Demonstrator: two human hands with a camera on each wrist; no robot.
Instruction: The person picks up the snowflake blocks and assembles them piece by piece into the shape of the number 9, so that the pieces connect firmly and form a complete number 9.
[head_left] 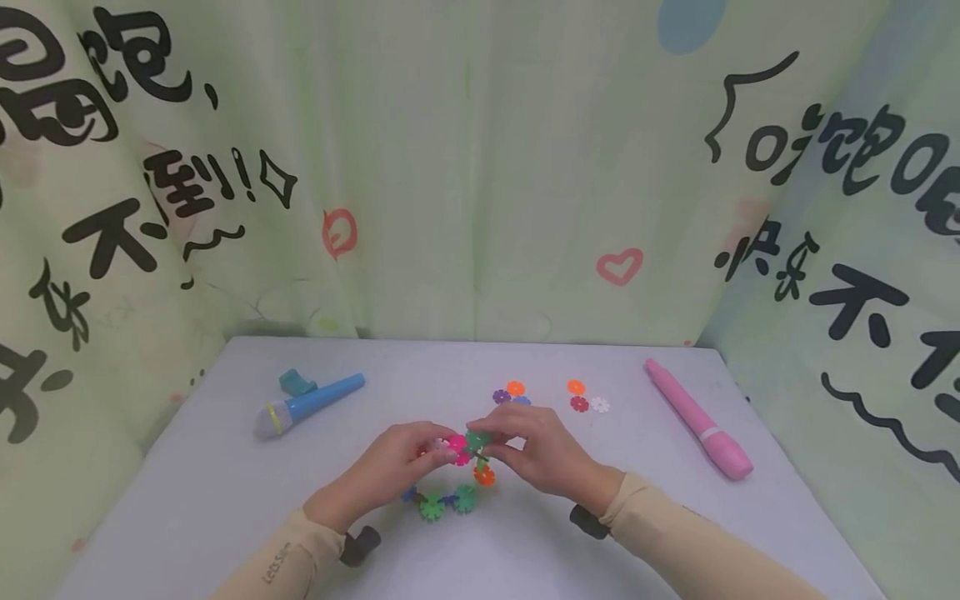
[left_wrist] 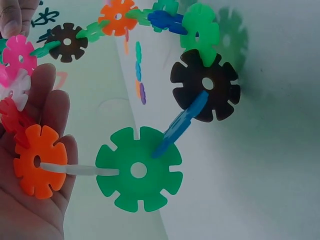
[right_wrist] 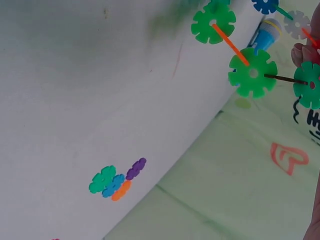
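Both hands hold up a chain [head_left: 432, 507] of colourful notched plastic discs that slot into one another edge to edge. At the middle of the table, my left hand [head_left: 382, 467] pinches a pink disc [head_left: 458, 446] between thumb and fingers. Facing it, my right hand [head_left: 551, 450] pinches a green disc [head_left: 477, 440] close beside the pink one. An orange disc [head_left: 484, 475] hangs just below. The left wrist view shows the chain curving from a large green disc [left_wrist: 115, 185] past a dark brown disc [left_wrist: 227, 75]; an orange disc [left_wrist: 42, 182] overlaps the left palm.
Behind the right hand lie two small groups of loose discs, one with a purple disc [head_left: 501, 397], one with a white disc [head_left: 599, 405]. A blue toy microphone [head_left: 322, 400] lies at left beside a teal piece [head_left: 297, 382]. At right lies a pink wand-shaped thing [head_left: 693, 412].
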